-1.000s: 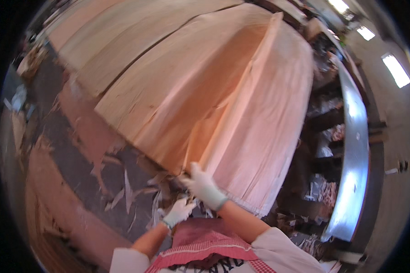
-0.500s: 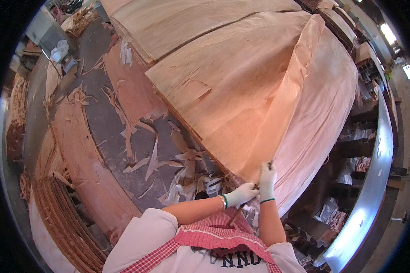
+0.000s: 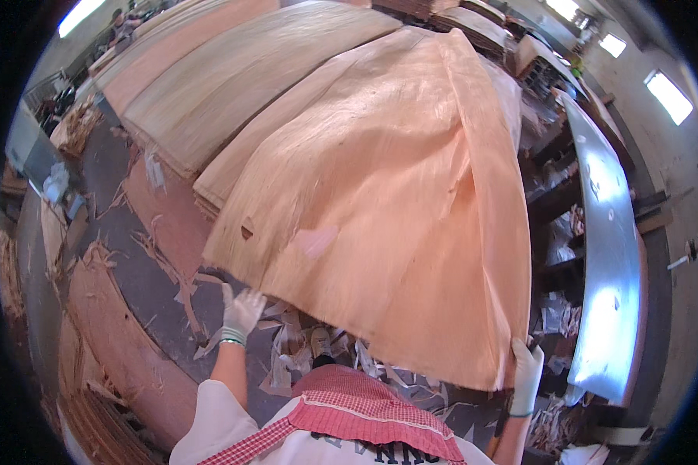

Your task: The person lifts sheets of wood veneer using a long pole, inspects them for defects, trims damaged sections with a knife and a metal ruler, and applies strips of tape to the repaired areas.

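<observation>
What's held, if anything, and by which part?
The white-gloved right hand grips the thin, peach wood sheet by its near right corner; the open left hand holds nothing.

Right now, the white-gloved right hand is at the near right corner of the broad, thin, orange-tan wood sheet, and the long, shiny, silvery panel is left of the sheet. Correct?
Side's wrong: in the head view, the silvery panel is right of the wood sheet, not left. The right hand is at that corner, as stated.
</observation>
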`<state>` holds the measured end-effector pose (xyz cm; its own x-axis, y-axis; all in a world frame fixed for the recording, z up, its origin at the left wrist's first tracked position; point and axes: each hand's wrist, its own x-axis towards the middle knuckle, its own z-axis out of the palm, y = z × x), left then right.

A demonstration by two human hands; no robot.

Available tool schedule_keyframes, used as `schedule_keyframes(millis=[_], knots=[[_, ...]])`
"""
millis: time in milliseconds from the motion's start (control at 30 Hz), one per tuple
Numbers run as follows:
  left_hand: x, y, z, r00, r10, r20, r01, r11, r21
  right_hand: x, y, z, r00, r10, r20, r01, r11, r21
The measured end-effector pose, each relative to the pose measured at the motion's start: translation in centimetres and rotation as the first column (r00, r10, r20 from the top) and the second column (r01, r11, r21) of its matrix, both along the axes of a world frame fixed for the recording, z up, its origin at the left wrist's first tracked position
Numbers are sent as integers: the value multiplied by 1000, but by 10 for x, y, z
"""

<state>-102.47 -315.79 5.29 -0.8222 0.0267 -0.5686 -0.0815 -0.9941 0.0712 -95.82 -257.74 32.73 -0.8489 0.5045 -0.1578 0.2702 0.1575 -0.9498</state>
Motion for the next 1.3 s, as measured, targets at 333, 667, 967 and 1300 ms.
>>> schedule_keyframes(millis=[333,667,967,1300], knots=[[90,100,1,986,-153,-72,-108,-246,-963,220,170,19,995,-103,-18,105,977,186],[88,384,75,999,-15,-50,-25,709,-705,291,469,3,993,-87,-76,104,961,257],[43,603,85,991,-112,-72,38,754,-656,284,679,43,991,-134,8,116,883,455],[40,816,117,944,-275,-181,83,731,-677,307,856,39,963,-268,-12,211,728,652]])
